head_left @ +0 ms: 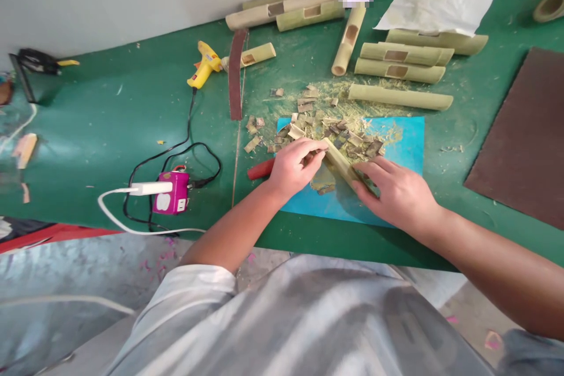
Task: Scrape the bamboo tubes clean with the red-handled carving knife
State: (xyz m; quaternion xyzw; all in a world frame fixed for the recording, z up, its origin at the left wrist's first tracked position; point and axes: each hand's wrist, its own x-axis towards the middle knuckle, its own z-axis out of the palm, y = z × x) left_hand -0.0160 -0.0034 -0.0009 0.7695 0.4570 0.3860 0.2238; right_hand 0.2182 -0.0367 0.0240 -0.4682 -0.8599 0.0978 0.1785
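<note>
A bamboo piece (341, 163) lies slanted between my hands, over a blue sheet (408, 155). My left hand (296, 165) has thumb and fingers pinched at its upper left end. Wrapped round the lower right end is my right hand (394, 191), partly hiding it. Just beyond the hands, bamboo chips (305, 104) and shavings cover part of the sheet and the green table. A red object (261, 169) sticks out to the left from behind my left hand.
Several bamboo tubes (400, 97) with cut openings lie at the back, some under white paper (436, 0). On the left are a yellow glue gun (205, 64), a purple power box (178, 191) and cables. A brown sheet (524, 135) lies right, a brown strip (236, 76) left of centre.
</note>
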